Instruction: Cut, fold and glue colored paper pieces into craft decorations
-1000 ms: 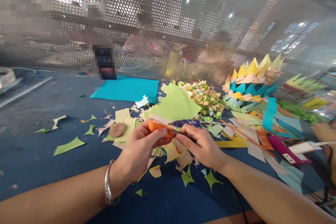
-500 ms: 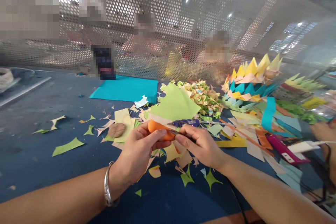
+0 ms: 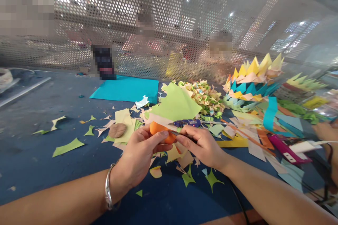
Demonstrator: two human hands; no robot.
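Over the scraps at the table's middle, my left hand point(image 3: 139, 151) pinches a curled piece of orange paper point(image 3: 156, 127) between thumb and fingers. My right hand point(image 3: 199, 144) is closed round a slim dark metal tool point(image 3: 185, 135), apparently tweezers, mostly covered by the fingers. Its tip meets the orange paper close to my left thumb. Just behind both hands lies a dark blue tool point(image 3: 186, 123) with a printed label. Behind that rests a light green paper sheet point(image 3: 175, 103). A round brown lump point(image 3: 117, 130) sits on pale yellow paper left of my left hand.
A turquoise sheet point(image 3: 126, 89) lies at the back, beside a blurred-out phone-like object point(image 3: 104, 63). Right of it are a heap of small folded papers point(image 3: 204, 96), a layered spiky paper piece point(image 3: 255, 81), and a magenta device point(image 3: 287, 149) with a white plug. Cut scraps point(image 3: 68, 146) are strewn around.
The orange paper has shifted slightly and shows a bit less of its length, with my left hand turned a little. My right hand stays almost in place.
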